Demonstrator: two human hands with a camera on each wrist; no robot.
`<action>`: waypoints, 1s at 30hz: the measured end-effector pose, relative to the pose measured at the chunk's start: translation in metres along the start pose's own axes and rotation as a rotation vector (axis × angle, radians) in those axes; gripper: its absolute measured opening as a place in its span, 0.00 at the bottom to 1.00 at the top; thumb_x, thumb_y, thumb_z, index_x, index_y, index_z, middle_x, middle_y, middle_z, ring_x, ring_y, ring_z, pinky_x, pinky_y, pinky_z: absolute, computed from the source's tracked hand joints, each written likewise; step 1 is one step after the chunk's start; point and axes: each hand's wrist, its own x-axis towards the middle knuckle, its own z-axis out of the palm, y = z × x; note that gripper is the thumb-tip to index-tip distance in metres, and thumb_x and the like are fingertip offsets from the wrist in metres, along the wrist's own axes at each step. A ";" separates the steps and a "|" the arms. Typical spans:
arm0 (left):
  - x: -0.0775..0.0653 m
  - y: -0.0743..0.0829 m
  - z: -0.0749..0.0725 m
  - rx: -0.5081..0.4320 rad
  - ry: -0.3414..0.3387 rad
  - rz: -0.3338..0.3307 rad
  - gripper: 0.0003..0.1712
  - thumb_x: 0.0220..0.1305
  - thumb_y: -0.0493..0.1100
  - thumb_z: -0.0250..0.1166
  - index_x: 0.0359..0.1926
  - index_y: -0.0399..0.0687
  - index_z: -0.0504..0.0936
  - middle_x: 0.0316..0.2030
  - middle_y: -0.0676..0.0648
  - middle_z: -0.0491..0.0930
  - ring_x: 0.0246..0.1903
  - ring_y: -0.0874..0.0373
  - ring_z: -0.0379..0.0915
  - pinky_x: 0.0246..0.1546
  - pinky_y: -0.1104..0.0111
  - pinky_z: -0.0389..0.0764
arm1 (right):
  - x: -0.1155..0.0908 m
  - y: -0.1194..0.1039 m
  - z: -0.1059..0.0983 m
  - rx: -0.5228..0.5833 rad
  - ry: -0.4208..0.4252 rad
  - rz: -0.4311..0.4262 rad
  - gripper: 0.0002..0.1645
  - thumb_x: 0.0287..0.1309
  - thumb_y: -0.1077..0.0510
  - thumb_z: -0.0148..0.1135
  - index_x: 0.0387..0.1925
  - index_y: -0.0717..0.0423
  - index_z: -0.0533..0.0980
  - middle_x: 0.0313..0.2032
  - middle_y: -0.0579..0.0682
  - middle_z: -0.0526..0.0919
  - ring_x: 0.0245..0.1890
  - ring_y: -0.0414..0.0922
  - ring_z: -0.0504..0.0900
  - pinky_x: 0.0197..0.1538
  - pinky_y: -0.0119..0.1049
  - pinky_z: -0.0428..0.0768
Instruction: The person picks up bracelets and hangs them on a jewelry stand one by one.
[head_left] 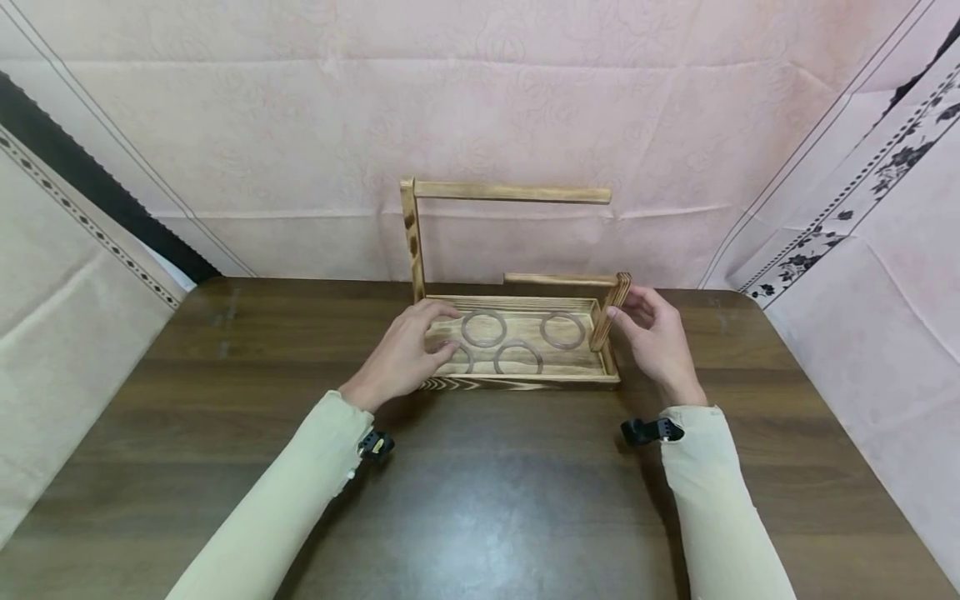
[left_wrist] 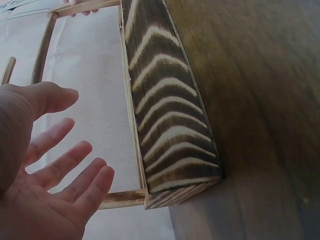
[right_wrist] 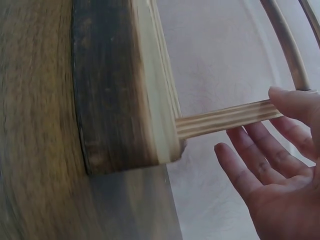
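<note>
A shallow wooden tray (head_left: 517,382) with dark grain sits near the back of the table, several grey rings showing on its floor. At its left end a tall upright (head_left: 413,242) carries a round rod (head_left: 517,192) that runs right to a free end. The right upright (head_left: 611,312) leans outward, with a lower rod (head_left: 558,280) pointing left from its top. My right hand (head_left: 658,342) pinches this upright near its top between thumb and fingers (right_wrist: 260,155). Relaxed and spread, my left hand (head_left: 405,350) hovers around the tray's left end, holding nothing.
The brown wooden table (head_left: 480,500) has its back edge just behind the tray. A pale pink cloth (head_left: 480,117) hangs behind it, with more cloth at both sides. Each wrist wears a black strap with a small device (head_left: 651,431).
</note>
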 end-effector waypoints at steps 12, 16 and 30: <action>0.008 0.000 0.004 0.040 -0.009 -0.001 0.23 0.65 0.40 0.70 0.59 0.43 0.79 0.63 0.43 0.76 0.68 0.45 0.68 0.73 0.51 0.67 | 0.003 0.000 0.002 0.023 0.001 0.026 0.24 0.70 0.55 0.63 0.61 0.63 0.73 0.53 0.55 0.81 0.52 0.35 0.79 0.54 0.19 0.77; 0.011 0.003 0.006 0.044 -0.027 -0.023 0.22 0.66 0.41 0.70 0.60 0.46 0.79 0.64 0.44 0.75 0.68 0.45 0.67 0.73 0.51 0.66 | 0.002 -0.001 -0.002 -0.001 -0.014 0.047 0.25 0.71 0.53 0.62 0.63 0.61 0.72 0.57 0.56 0.79 0.60 0.45 0.78 0.59 0.25 0.76; 0.017 0.008 0.012 0.142 -0.064 -0.010 0.22 0.69 0.46 0.67 0.61 0.47 0.77 0.65 0.47 0.74 0.67 0.47 0.65 0.71 0.52 0.68 | 0.002 0.000 -0.001 -0.035 -0.025 0.038 0.24 0.72 0.54 0.61 0.63 0.60 0.73 0.57 0.57 0.79 0.61 0.49 0.78 0.63 0.33 0.76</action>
